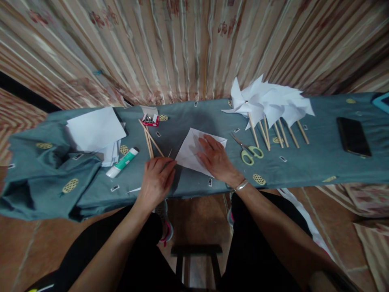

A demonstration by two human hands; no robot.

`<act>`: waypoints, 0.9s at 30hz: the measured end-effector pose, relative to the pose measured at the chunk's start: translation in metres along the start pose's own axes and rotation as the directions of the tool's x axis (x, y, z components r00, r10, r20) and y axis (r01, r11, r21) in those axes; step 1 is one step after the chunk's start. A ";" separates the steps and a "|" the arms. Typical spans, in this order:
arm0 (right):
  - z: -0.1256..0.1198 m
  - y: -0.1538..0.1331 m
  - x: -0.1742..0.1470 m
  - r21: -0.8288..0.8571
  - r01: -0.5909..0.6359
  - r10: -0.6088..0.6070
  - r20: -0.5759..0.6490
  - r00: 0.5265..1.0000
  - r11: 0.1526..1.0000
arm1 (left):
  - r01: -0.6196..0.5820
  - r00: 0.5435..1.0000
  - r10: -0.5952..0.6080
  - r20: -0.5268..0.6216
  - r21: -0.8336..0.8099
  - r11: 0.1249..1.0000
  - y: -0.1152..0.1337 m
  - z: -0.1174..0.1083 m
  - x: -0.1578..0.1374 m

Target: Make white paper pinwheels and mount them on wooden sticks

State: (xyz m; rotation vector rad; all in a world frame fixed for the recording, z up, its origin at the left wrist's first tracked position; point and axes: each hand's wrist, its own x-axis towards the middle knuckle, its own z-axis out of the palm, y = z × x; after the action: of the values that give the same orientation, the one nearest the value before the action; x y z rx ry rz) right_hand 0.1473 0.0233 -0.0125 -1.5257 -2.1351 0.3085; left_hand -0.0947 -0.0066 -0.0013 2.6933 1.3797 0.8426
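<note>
A square sheet of white paper with crease lines lies on the cloth, one corner toward my left. My right hand rests flat on it with the fingers spread. At the paper's left corner my left hand is closed, thumb and fingertips together at the edge. A thin pointed thing sticks up beside those fingers; its kind is unclear. Just beyond my left hand lie several wooden sticks. Green-handled scissors lie, blades apart, to the right of the paper.
An open red box of small metal pins sits behind the sticks. To the left are stacked white paper sheets and a glue stick. Several paper pinwheels on sticks lie back right, with a black phone farther right.
</note>
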 end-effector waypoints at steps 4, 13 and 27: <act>-0.022 0.020 0.005 0.203 -0.053 0.094 -0.198 0.976 0.978 | -0.038 0.999 0.040 0.015 -0.084 0.996 0.010 0.013 0.015; -0.047 0.019 -0.021 0.336 -0.043 0.040 0.015 0.999 0.941 | -0.082 0.955 0.126 0.269 -0.170 0.982 0.039 0.044 0.052; -0.059 -0.015 -0.067 -0.045 0.239 -0.223 0.224 0.949 0.970 | -0.044 0.937 0.099 0.336 -0.167 0.985 0.045 0.055 0.059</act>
State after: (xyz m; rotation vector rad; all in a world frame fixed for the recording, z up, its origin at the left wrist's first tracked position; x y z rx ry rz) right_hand 0.1822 -0.0498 0.0273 -1.3111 -2.4946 0.3326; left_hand -0.0081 0.0231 -0.0110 2.6199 1.0971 0.4299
